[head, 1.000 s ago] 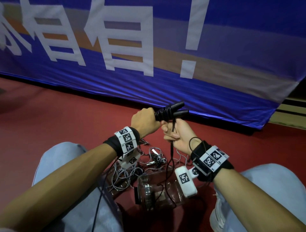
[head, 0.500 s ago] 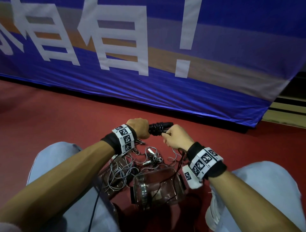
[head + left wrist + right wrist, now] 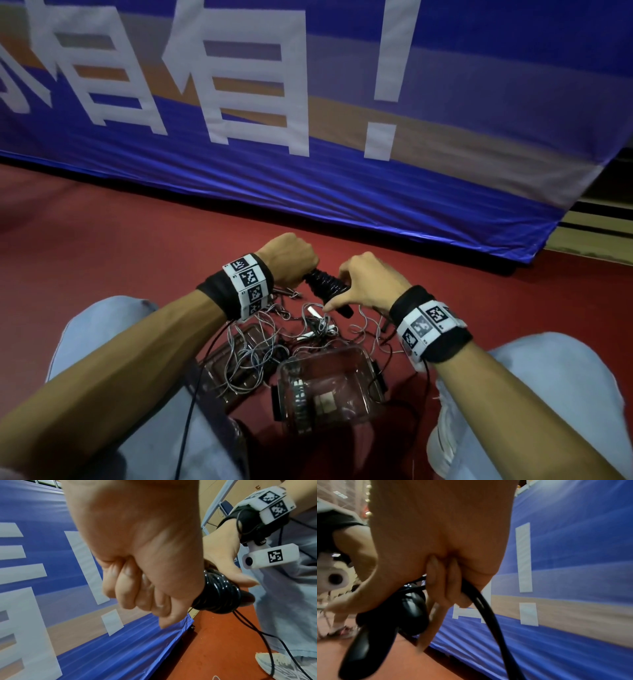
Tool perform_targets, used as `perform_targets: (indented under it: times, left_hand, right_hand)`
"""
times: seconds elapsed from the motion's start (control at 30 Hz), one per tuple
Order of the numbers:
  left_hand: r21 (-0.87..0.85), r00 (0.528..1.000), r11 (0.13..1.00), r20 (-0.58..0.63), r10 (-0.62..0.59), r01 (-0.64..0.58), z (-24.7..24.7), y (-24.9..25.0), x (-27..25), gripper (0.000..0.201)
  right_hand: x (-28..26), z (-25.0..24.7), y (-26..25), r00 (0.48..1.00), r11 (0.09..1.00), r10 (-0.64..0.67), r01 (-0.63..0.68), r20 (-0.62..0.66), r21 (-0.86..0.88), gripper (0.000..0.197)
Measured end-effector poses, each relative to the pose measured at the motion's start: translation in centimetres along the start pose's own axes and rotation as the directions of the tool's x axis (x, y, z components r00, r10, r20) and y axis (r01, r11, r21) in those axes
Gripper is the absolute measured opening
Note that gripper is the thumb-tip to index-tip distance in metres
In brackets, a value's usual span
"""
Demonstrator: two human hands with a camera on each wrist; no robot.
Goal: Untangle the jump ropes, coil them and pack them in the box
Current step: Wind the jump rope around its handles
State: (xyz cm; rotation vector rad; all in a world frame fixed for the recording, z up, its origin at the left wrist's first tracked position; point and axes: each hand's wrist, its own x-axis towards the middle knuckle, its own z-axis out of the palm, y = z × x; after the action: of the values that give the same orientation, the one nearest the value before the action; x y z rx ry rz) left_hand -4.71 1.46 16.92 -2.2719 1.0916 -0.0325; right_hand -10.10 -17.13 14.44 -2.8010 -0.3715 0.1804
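A black jump rope is wound in tight coils round its two black handles. My left hand grips one end of this bundle in a fist. My right hand holds the other end, and its curled fingers pinch the loose black cord that hangs from the bundle. Below my hands a tangle of grey jump ropes lies on the red floor. A clear plastic box stands between my knees, with some rope parts inside.
A blue banner with white characters hangs close ahead. The box's clear lid lies left of the box under grey cords. My knees in light jeans flank the box, and a white shoe is at the right.
Both hands have come down with the black bundle, from chest height to just above the tangle. The bundle's handles now point down and right instead of up and right.
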Motion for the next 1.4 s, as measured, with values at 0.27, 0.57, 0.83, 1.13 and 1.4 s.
perform_targets:
  times: [0.27, 0.57, 0.83, 1.13, 1.4]
  left_hand:
    - [0.085, 0.968, 0.992, -0.224, 0.112, -0.095, -1.4, -1.5, -0.3, 0.021]
    - [0.009, 0.756, 0.980, -0.634, 0.159, -0.199, 0.4, -2.9, -0.4, 0.032]
    - [-0.159, 0.628, 0.978, -0.777, -0.041, -0.133, 0.2, -3.2, -1.2, 0.039]
    - [-0.592, 0.463, 0.805, -0.726, -0.508, -0.045, -1.0, -1.7, -1.4, 0.044]
    - [-0.819, 0.609, 0.567, -0.409, -0.680, 0.084, -1.0, -0.9, -0.9, 0.051]
  right_hand:
    - [-0.2, -0.6, -0.1, 0.977, 0.929, -0.043, -0.038, 0.211, 0.369, 0.077]
    - [-1.0, -2.4, -0.7, 0.875, 0.776, -0.208, -0.124, 0.437, 0.618, 0.051]
    - [-0.8, -1.7, -1.1, 0.824, 0.441, -0.414, -0.190, 0.387, 0.877, 0.061]
    - [-0.7, -2.3, -0.3, 0.812, -0.012, -0.541, -0.268, 0.219, 0.963, 0.076]
    - [-1.3, -3.1, -1.3, 0.916, -0.071, -0.367, -0.201, 0.161, 0.977, 0.079]
